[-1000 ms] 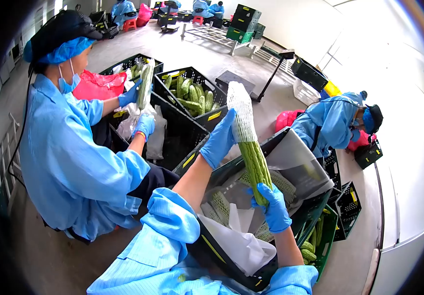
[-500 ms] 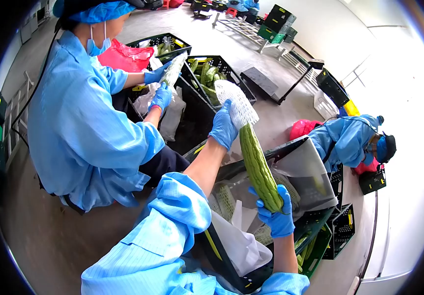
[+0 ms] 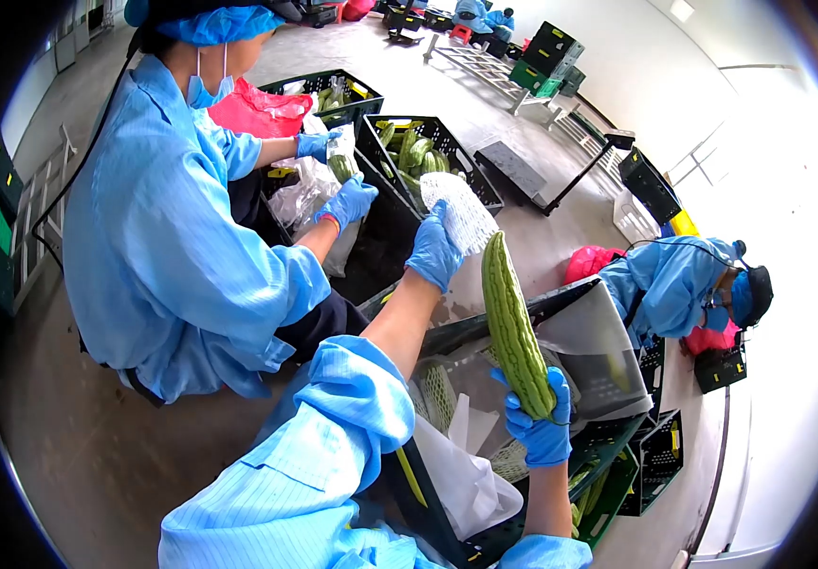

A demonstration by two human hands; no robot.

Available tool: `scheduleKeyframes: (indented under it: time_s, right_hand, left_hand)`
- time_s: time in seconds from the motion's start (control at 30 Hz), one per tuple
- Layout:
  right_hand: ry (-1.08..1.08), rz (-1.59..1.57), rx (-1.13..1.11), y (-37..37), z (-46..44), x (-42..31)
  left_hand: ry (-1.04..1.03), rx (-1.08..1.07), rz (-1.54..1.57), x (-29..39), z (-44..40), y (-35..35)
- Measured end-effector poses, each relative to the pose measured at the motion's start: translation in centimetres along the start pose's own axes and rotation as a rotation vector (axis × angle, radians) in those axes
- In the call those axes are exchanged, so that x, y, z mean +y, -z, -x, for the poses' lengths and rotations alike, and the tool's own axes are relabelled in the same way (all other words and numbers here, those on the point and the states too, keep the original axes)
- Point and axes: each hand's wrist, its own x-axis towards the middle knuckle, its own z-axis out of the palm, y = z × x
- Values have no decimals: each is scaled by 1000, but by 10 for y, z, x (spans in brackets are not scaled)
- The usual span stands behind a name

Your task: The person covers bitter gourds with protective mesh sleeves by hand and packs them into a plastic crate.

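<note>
My right hand (image 3: 542,422), in a blue glove, is closed around the lower end of a long ridged bitter melon (image 3: 515,327), held slanting upward. In my left hand (image 3: 435,248), also blue-gloved, a white foam net sleeve (image 3: 461,209) is gripped at its side. The melon's bare upper tip is beside the sleeve's lower edge; whether they touch I cannot tell. Below both hands stands a dark crate (image 3: 416,474) with a white plastic liner (image 3: 466,484) and net-covered melons (image 3: 439,396) in it.
To the left, a person in blue (image 3: 181,228) holds a partly wrapped melon (image 3: 340,156). Beyond are a crate of melons (image 3: 437,128) and a platform scale (image 3: 513,169). Another person (image 3: 665,284) bends over at right. More crates (image 3: 655,455) stand at lower right.
The melon's top has come out of the foam sleeve and now shows bare. My right hand has moved slightly down and right. The neighbouring person's melon has been lowered and turned.
</note>
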Motion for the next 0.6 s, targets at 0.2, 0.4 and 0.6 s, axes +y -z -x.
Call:
scheduleKeyframes:
  time_s: [0.2, 0.4, 0.6]
  right_hand:
    - [122, 283, 202, -14, 1, 4]
    - [433, 760, 471, -39, -2, 20]
    - [560, 870, 634, -32, -12, 25]
  left_hand:
    - [7, -3, -15, 0, 4, -1]
    - [43, -48, -25, -12, -2, 6]
    - [128, -185, -326, -32, 24, -3]
